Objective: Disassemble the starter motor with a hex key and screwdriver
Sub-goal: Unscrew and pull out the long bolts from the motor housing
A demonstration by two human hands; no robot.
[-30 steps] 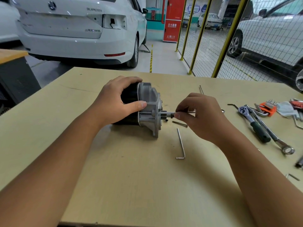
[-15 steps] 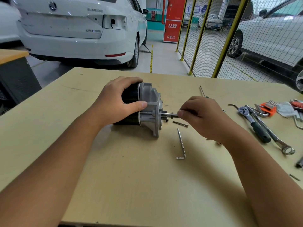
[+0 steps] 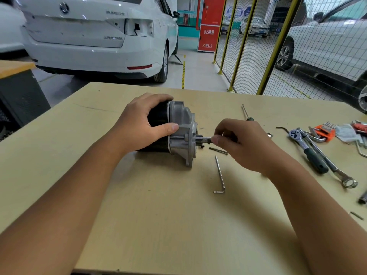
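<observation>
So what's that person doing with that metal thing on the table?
A person is taking apart a starter motor lying on its side on a wooden table. The left hand grips its black body to hold it steady. The right hand pinches a thin tool poked into the motor's silver end. A loose hex key lies on the table just in front, and a ratchet, a wrench and an orange hex key set wait off to the right.

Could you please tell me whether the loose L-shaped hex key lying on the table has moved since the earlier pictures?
No. The loose L-shaped steel hex key lies just as before, in front of the starter motor's grey flange, short leg toward the person.
</observation>
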